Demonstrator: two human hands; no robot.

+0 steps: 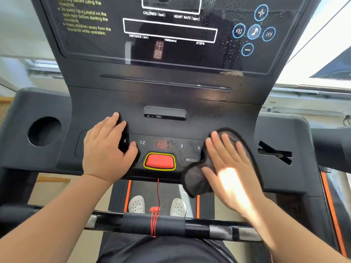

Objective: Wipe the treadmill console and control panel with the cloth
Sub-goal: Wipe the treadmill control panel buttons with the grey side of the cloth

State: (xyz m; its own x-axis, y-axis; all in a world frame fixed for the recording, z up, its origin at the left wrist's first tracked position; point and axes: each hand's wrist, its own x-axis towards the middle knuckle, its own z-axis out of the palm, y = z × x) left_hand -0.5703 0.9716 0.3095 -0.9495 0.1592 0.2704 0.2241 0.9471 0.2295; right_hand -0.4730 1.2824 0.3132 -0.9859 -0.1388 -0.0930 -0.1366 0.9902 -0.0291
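The black treadmill console (pixel 171 95) fills the view, with its display screen (pixel 171 31) tilted up at the top. The control panel (pixel 180 147) with number buttons and a red safety key (pixel 159 161) lies just below. A dark grey cloth (pixel 195 177) lies on the panel's right side, and one end hangs over the front edge. My right hand (pixel 228 168) presses flat on the cloth with straight fingers. My left hand (pixel 106 149) rests flat on the panel's left side, covering some buttons.
Droplets speckle the screen near the blue media buttons (pixel 254 31). A round cup holder (pixel 44 130) sits at the left, a slotted holder (pixel 274 152) at the right. A handlebar (pixel 171 224) with a red cord crosses below. My white shoes (pixel 136 204) stand on the belt.
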